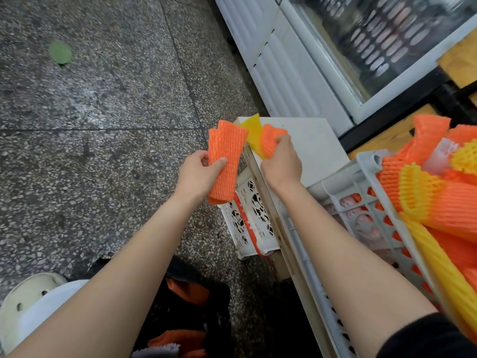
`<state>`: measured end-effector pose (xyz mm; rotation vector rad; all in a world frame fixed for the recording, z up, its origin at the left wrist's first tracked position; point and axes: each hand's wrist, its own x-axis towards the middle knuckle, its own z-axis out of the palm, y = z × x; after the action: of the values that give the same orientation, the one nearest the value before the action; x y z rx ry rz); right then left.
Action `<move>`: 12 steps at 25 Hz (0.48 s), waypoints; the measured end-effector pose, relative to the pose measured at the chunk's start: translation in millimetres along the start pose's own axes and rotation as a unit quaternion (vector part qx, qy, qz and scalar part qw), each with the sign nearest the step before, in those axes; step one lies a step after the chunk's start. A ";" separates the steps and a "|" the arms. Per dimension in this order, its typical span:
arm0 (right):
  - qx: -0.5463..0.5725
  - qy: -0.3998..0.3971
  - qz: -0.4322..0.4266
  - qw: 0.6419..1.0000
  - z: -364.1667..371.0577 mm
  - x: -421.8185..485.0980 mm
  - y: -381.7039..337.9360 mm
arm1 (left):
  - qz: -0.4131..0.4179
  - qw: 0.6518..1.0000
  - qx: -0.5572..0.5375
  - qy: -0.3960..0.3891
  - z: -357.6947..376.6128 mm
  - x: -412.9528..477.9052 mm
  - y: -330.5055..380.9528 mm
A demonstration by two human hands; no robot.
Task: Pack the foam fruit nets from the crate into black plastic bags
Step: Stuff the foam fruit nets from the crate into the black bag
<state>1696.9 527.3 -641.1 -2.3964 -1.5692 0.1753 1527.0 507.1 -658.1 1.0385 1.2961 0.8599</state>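
My left hand point(200, 173) grips an orange foam net point(225, 153), thumb across its front, held upright over the floor. Just to the right, my right hand point(281, 160) holds an orange net point(271, 139) together with a yellow net point(253, 131) above a white board. A grey plastic crate point(361, 192) at the right is heaped with orange and yellow foam nets point(433, 192). Between my forearms at the bottom lies an open black plastic bag point(191, 301) with orange nets inside.
A white lattice crate point(247, 218) with an orange stripe stands below my hands, topped by a white board point(312, 148). A white glass-door cabinet point(322, 60) fills the upper right. Speckled stone floor point(103, 112) spreads left; a white shoe point(31, 301) shows bottom left.
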 end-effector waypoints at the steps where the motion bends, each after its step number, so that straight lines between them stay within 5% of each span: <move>1: -0.011 -0.010 -0.021 1.000 -1.0 -3.0 -3.5 | -0.001 1.000 0.001 -0.001 -1.0 -0.8 -1.1; 4: 0.001 -0.034 -0.059 0.998 -0.3 -4.9 -8.9 | 0.000 1.000 0.010 0.009 -6.2 -1.3 -5.8; 8: -0.214 -0.044 -0.101 0.971 9.3 0.4 -1.1 | -0.001 1.000 0.007 0.026 -11.6 0.2 -7.6; 12: -0.207 0.017 -0.119 0.971 12.9 1.4 1.5 | 0.001 0.999 0.006 0.038 -14.5 -5.4 -8.7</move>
<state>1695.6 530.0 -653.9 -2.4497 -2.0236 -0.2665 1511.5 500.9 -664.2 1.0254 1.3658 0.9028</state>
